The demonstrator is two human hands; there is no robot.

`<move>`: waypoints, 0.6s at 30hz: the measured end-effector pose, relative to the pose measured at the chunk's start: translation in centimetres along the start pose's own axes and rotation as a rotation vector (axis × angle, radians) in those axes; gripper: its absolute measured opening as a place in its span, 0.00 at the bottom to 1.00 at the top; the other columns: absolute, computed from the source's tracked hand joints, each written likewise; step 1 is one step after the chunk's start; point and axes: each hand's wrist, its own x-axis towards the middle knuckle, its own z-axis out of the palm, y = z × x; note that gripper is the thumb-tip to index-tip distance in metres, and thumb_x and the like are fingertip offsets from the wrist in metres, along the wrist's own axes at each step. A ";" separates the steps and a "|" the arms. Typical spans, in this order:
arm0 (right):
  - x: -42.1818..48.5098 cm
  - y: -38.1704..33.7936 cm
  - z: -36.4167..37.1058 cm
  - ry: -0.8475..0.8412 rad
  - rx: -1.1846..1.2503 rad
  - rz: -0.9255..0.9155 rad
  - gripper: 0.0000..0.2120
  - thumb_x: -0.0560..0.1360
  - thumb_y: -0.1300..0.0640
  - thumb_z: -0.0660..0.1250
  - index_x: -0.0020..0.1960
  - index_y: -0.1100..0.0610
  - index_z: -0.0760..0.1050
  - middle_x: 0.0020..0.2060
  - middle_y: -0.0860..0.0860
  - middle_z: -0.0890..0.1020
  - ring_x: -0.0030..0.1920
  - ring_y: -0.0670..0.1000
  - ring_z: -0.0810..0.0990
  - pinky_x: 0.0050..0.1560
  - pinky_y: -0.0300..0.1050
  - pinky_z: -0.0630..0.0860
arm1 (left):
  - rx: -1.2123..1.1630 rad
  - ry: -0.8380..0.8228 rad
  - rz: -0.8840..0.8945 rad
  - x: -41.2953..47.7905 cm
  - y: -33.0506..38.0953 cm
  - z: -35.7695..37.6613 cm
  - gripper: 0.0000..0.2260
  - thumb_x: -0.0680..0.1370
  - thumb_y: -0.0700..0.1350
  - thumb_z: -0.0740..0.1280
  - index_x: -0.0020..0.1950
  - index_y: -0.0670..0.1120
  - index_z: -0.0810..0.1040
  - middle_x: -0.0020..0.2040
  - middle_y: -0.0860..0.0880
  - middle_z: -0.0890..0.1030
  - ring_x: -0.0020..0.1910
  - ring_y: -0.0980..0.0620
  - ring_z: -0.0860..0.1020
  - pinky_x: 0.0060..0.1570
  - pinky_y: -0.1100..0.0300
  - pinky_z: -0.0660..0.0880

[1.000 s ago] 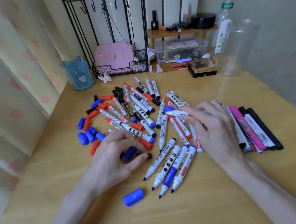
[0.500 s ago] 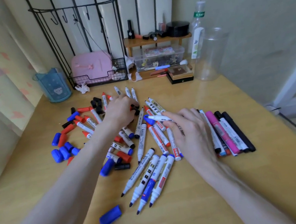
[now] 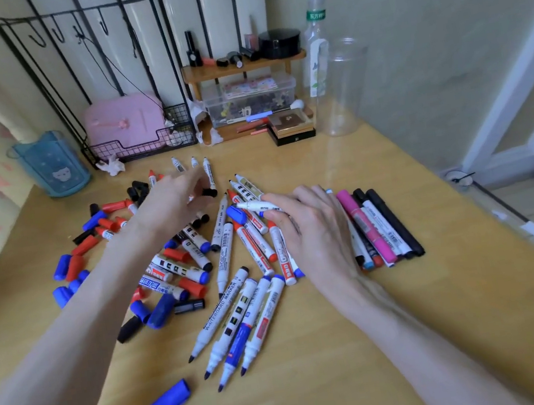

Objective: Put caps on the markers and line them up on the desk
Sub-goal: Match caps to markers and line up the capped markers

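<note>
Left hand (image 3: 171, 199) is out over the far side of the marker pile (image 3: 234, 297), fingertips pinching a black cap (image 3: 211, 192). Right hand (image 3: 310, 223) curls round an uncapped white marker (image 3: 254, 205), mid-desk (image 3: 354, 380). Capped markers (image 3: 380, 227) lie in a row just beside it, toward the right edge.

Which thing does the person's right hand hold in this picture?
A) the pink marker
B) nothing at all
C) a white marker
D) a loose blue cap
C: the right hand pinches a white marker between its thumb and fingers, while the pink marker lies flat beside the hand.
</note>
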 end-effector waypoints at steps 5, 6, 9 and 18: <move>0.1 -0.4 -0.2 -0.063 0.117 0.002 0.13 0.80 0.51 0.72 0.64 0.50 0.83 0.44 0.46 0.80 0.46 0.50 0.74 0.47 0.47 0.73 | -0.373 0.134 -0.146 -6.2 3.3 -3.3 0.06 0.81 0.45 0.72 0.51 0.46 0.76 0.41 0.55 0.82 0.36 0.61 0.75 0.37 0.70 0.69; 0.1 -0.6 -0.3 -0.085 0.176 0.007 0.13 0.80 0.51 0.72 0.64 0.50 0.83 0.46 0.45 0.82 0.48 0.49 0.76 0.49 0.46 0.75 | -0.461 0.146 -0.178 -7.5 4.0 -3.7 0.06 0.80 0.44 0.72 0.49 0.46 0.76 0.40 0.54 0.82 0.35 0.61 0.74 0.36 0.69 0.69; 0.0 -1.4 -0.8 -0.170 0.346 0.032 0.12 0.78 0.51 0.74 0.61 0.51 0.84 0.50 0.43 0.84 0.51 0.46 0.80 0.52 0.43 0.77 | -0.706 0.159 -0.235 -11.5 5.5 -4.2 0.10 0.79 0.44 0.75 0.46 0.45 0.75 0.40 0.45 0.82 0.35 0.58 0.76 0.37 0.69 0.70; -0.5 -2.5 -1.3 -0.364 0.513 -0.009 0.12 0.75 0.47 0.77 0.56 0.49 0.85 0.47 0.41 0.83 0.47 0.45 0.82 0.44 0.41 0.77 | -1.029 0.233 -0.353 -16.5 5.2 -2.8 0.17 0.69 0.56 0.78 0.46 0.48 0.77 0.40 0.44 0.85 0.43 0.44 0.86 0.44 0.63 0.79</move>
